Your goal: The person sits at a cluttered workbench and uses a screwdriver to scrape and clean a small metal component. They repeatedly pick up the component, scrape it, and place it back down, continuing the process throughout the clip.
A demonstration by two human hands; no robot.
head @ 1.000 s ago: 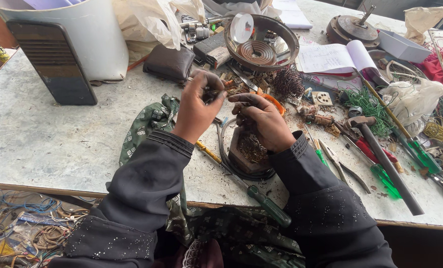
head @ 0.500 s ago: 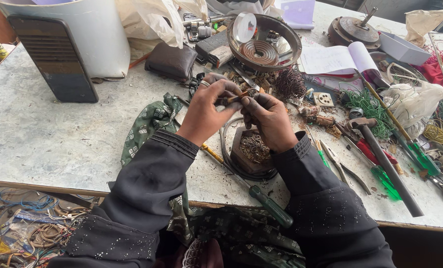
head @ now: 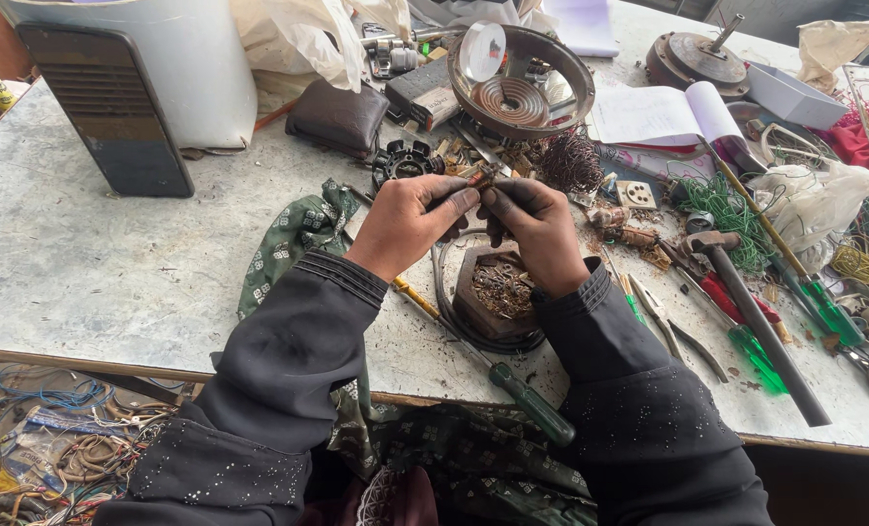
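Both hands' fingers (head: 464, 200) pinch a small metal part (head: 483, 178) above a scrap-filled wooden tray (head: 466, 282).

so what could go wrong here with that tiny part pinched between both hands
The small part is pinched only by the fingertips of the left hand and right hand; if it slips, it could vanish among the scraps and wire tangle beneath. A sleeve might also nudge the green-handled screwdriver lying at the table edge.

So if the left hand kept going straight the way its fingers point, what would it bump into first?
The left hand points toward the right hand; its fingertips already meet those fingers around a small metal piece, so that comes first.
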